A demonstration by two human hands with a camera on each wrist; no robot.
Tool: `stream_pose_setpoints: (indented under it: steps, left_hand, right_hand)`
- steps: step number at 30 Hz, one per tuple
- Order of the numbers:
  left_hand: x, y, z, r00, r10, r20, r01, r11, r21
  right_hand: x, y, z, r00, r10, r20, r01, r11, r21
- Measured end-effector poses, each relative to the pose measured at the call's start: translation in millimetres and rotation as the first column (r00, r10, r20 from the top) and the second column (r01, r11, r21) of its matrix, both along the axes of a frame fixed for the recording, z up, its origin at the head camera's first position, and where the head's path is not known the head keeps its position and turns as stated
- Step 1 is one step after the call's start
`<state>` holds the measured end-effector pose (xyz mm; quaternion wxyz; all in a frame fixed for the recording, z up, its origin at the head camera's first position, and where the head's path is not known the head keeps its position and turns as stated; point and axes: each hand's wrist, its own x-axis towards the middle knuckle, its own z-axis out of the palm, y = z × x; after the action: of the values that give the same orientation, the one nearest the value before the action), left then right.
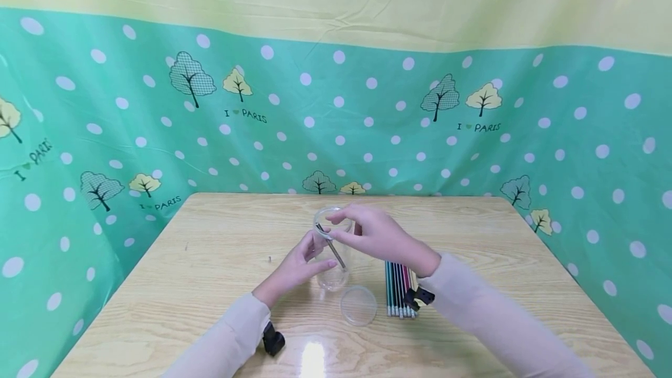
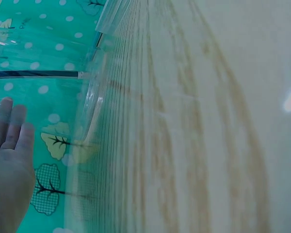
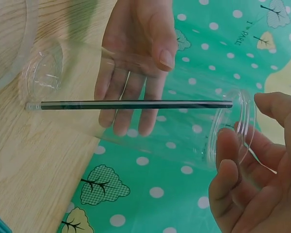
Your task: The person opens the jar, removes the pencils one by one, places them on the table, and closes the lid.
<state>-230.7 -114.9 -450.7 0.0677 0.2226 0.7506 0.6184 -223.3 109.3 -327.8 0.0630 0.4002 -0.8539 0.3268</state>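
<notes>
A tall clear plastic jar (image 1: 329, 277) stands uncapped on the table. Inside it leans one dark pencil (image 3: 136, 104), its silvery ferrule and eraser end at the bottom, its other end near the rim. My left hand (image 1: 301, 264) holds the jar's side, thumb in front and fingers behind; the right wrist view shows those fingers through the clear wall. At the mouth of the jar is my right hand (image 1: 375, 235), fingers loosely bent around the rim and apart from the pencil. Whether its fingertips touch the rim I cannot tell.
A round clear lid (image 1: 359, 306) lies on the table in front of the jar. To its right, several pencils (image 1: 397, 290) lie side by side, partly under my right forearm. Behind the wooden table (image 1: 236, 220) hangs a green patterned cloth (image 1: 262, 150).
</notes>
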Motion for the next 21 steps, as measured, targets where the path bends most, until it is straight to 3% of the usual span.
stream_pose_setpoints:
  steps: [14, 21]
  left_hand:
    - [1.8, -1.0, 1.0, 0.999, -0.013, -0.034, 0.012, 1.000, -0.008]
    - [1.8, -1.0, 0.3, 1.000, -0.008, -0.030, 0.008, 1.000, -0.003]
  right_hand:
    - [5.9, -13.1, -0.3, 0.997, -0.081, 0.010, 0.079, 0.991, 0.108]
    - [7.4, -15.2, 0.6, 0.998, -0.056, -0.019, 0.058, 0.989, 0.138]
